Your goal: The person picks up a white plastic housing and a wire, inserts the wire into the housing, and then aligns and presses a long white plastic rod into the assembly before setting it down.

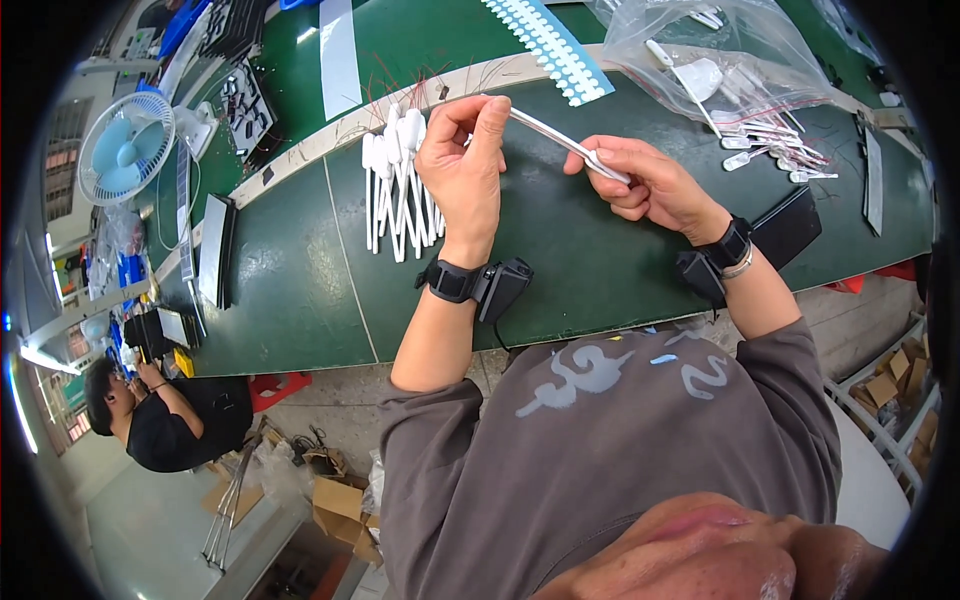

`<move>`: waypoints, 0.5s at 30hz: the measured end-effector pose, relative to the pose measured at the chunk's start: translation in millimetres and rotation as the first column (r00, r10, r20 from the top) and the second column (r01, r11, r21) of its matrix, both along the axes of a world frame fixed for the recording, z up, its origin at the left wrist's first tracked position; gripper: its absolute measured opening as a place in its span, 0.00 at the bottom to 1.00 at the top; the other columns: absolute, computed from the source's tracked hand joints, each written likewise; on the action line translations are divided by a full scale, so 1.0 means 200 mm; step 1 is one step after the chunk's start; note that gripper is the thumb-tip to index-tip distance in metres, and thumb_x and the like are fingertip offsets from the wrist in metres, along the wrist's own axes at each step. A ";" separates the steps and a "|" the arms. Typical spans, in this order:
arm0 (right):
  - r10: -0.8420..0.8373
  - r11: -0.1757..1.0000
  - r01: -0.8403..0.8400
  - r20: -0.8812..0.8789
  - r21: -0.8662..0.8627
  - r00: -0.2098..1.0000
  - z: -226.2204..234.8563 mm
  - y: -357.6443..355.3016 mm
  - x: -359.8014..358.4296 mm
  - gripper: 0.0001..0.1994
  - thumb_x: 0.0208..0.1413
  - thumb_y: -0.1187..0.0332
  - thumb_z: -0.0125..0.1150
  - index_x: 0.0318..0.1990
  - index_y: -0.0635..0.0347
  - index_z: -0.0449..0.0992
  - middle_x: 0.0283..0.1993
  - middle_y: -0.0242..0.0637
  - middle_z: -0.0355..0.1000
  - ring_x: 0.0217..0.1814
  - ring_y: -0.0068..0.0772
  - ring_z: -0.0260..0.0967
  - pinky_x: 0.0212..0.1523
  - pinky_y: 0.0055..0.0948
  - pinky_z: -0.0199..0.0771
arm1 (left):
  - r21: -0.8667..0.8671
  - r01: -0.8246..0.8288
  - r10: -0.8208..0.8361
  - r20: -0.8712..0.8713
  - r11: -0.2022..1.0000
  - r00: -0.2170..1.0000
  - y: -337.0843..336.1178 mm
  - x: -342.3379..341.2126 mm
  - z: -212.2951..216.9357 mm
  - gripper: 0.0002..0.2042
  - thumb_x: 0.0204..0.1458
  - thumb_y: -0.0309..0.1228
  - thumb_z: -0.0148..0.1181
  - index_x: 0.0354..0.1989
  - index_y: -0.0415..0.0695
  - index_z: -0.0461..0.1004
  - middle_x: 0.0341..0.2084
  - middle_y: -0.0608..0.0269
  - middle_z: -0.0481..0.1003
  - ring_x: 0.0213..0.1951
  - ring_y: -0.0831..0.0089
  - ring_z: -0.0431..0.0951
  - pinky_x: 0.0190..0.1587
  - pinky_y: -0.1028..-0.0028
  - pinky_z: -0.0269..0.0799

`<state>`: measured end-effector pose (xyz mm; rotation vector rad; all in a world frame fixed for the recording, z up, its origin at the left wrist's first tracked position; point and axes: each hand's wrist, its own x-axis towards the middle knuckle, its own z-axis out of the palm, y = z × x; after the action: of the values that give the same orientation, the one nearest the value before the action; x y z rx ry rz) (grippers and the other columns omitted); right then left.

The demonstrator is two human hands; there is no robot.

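A slim white spoon-shaped stick [550, 130] spans the gap between my hands over the green table. My left hand [465, 165] pinches its thin far-left end between thumb and fingertips. The wider end lies in the curled fingers of my right hand [645, 180], which is closed around it. Beside my left hand, partly hidden by it, several similar white sticks [380, 180] lie in a row with thin reddish wires at their far ends. More white spoon-shaped pieces with wires [775, 145] are heaped to the right of my right hand.
A clear plastic bag [720, 60] holding white parts lies at the far right. A blue sheet of white cut-outs [550, 45] is at the back. A dark flat case [785, 228] sits near my right wrist. At left are a fan [127, 150] and a seated person [170, 410].
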<state>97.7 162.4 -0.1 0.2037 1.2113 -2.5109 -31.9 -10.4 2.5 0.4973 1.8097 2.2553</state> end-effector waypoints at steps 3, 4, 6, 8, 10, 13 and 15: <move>-0.027 0.998 0.023 -0.061 -0.063 0.998 -0.06 0.01 -0.01 0.16 0.68 0.59 0.46 0.52 0.62 0.67 0.29 0.27 0.65 0.22 0.12 0.54 0.22 0.14 0.56 | 0.040 -0.036 0.035 0.037 0.999 0.999 0.02 0.01 0.01 0.09 0.56 0.31 0.64 0.40 0.38 0.77 0.27 0.69 0.75 0.20 0.88 0.66 0.18 0.86 0.59; -0.039 0.997 0.036 -0.050 -0.066 0.998 -0.05 0.00 0.00 0.16 0.68 0.59 0.46 0.52 0.62 0.67 0.29 0.27 0.65 0.22 0.12 0.54 0.22 0.14 0.56 | 0.035 -0.024 0.023 0.047 0.999 0.999 0.03 0.02 0.02 0.09 0.56 0.31 0.64 0.40 0.38 0.77 0.27 0.69 0.75 0.20 0.88 0.66 0.18 0.86 0.59; -0.270 0.963 0.269 -0.037 -0.019 0.962 -0.02 -0.05 -0.02 0.16 0.68 0.59 0.46 0.53 0.61 0.67 0.36 0.32 0.71 0.30 0.17 0.64 0.33 0.19 0.66 | 0.080 -0.039 0.032 0.088 0.996 0.996 0.03 0.02 0.04 0.10 0.58 0.32 0.61 0.41 0.38 0.77 0.28 0.68 0.76 0.22 0.88 0.67 0.19 0.86 0.60; -0.384 0.923 0.385 -0.045 0.013 0.922 -0.02 -0.02 -0.03 0.16 0.68 0.59 0.46 0.53 0.61 0.67 0.40 0.35 0.74 0.34 0.20 0.69 0.39 0.21 0.71 | 0.110 -0.041 0.030 0.102 0.993 0.994 0.04 0.01 0.04 0.10 0.59 0.32 0.60 0.42 0.38 0.77 0.29 0.68 0.77 0.22 0.88 0.68 0.19 0.85 0.61; -0.384 0.921 0.389 -0.153 0.001 0.910 -0.06 0.03 -0.04 0.16 0.68 0.59 0.46 0.54 0.60 0.67 0.46 0.40 0.74 0.43 0.24 0.72 0.48 0.26 0.71 | -0.074 0.171 -0.162 0.115 0.982 0.980 0.03 0.04 0.00 0.10 0.60 0.32 0.58 0.42 0.38 0.77 0.30 0.67 0.78 0.23 0.88 0.68 0.20 0.86 0.62; -0.390 0.914 0.405 -0.225 0.021 0.893 -0.04 0.03 -0.02 0.15 0.68 0.59 0.46 0.54 0.60 0.66 0.49 0.42 0.75 0.46 0.25 0.72 0.51 0.27 0.71 | -0.190 0.351 -0.324 0.161 0.917 0.932 0.02 0.08 0.00 0.10 0.60 0.32 0.57 0.42 0.39 0.77 0.31 0.67 0.79 0.23 0.88 0.68 0.21 0.86 0.62; -0.394 0.902 0.425 -0.259 0.073 0.882 -0.01 0.01 -0.02 0.15 0.69 0.60 0.45 0.54 0.60 0.66 0.48 0.41 0.75 0.43 0.22 0.71 0.49 0.25 0.71 | -0.236 0.489 -0.443 0.224 0.840 0.868 0.02 0.10 0.01 0.09 0.60 0.31 0.56 0.42 0.39 0.78 0.31 0.67 0.79 0.23 0.88 0.69 0.22 0.86 0.63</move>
<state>94.2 165.3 -3.0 0.2144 1.5698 -2.8882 -11.9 -5.6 5.3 0.6039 1.6684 1.6262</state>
